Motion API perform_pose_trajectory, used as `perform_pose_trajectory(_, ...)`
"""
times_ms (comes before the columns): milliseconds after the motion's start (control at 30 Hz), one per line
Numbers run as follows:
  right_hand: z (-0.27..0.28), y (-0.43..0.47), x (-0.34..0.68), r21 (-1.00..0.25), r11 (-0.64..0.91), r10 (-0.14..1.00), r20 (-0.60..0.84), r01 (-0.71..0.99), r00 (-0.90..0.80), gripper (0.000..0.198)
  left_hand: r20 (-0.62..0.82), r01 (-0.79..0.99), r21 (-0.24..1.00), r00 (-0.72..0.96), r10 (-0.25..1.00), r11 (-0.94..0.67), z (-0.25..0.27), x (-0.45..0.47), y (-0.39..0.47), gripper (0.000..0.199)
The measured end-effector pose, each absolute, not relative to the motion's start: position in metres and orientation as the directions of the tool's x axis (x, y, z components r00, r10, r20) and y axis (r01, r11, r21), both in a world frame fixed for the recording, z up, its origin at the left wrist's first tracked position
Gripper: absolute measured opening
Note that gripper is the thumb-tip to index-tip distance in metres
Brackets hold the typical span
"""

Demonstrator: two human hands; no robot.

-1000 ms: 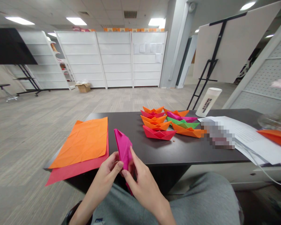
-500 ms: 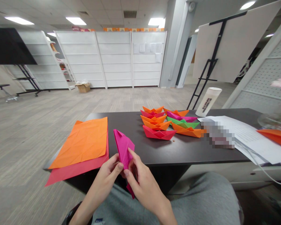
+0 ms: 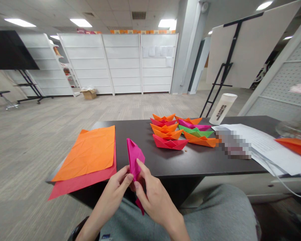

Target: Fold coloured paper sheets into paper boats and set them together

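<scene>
A magenta paper boat (image 3: 134, 155), folded and held on end, stands between my two hands in front of the table's near edge. My left hand (image 3: 120, 184) pinches its left edge with thumb and fingers. On the other side, my right hand (image 3: 150, 190) grips it, the index finger lying along the paper and the thumb near the middle. The boat's lower tip pokes out below my hands; its middle is hidden by the fingers. Beyond, two rows of finished paper boats (image 3: 170, 144) in red, orange, green and magenta sit on the table.
Orange paper sheets (image 3: 90, 150) lie over a red sheet (image 3: 82, 185) that overhangs the dark table's (image 3: 190, 164) left front edge. To the right are a white cup (image 3: 223, 108), printed papers (image 3: 263, 144), a white cable (image 3: 291, 192) and an orange folded paper (image 3: 296, 147).
The top of the magenta boat has swung slightly right and stands more upright. My left hand has shifted a little to the right; both hands keep their hold.
</scene>
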State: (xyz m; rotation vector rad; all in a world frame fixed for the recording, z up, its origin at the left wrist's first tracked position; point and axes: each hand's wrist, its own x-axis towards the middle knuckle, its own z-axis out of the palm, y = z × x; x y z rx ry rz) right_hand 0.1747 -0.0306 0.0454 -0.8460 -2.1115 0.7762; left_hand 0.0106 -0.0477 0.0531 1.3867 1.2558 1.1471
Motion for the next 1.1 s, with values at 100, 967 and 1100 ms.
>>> perform_pose_trajectory(100, 0.045, -0.0308, 0.1749, -0.7, 0.637, 0.736, 0.427, 0.324, -0.525, 0.055, 0.058, 0.153, 0.986, 0.05, 0.997, -0.065, 0.0531, 0.0107, -0.0479, 0.041)
perform_pose_trajectory(967, 0.042, -0.0262, 0.1784, -0.67, 0.693, 0.681, 0.484, 0.267, -0.55, 0.053, 0.024, 0.12, 0.992, 0.033, 0.999, -0.027, 0.0507, 0.0112, -0.0492, 0.043)
perform_pose_trajectory(1100, 0.0381, -0.0248, 0.1784, -0.664, 0.686, 0.699, 0.487, 0.298, -0.524, 0.055, 0.02, 0.106, 0.994, 0.026, 0.999, -0.023, 0.0508, 0.0123, -0.0499, 0.044)
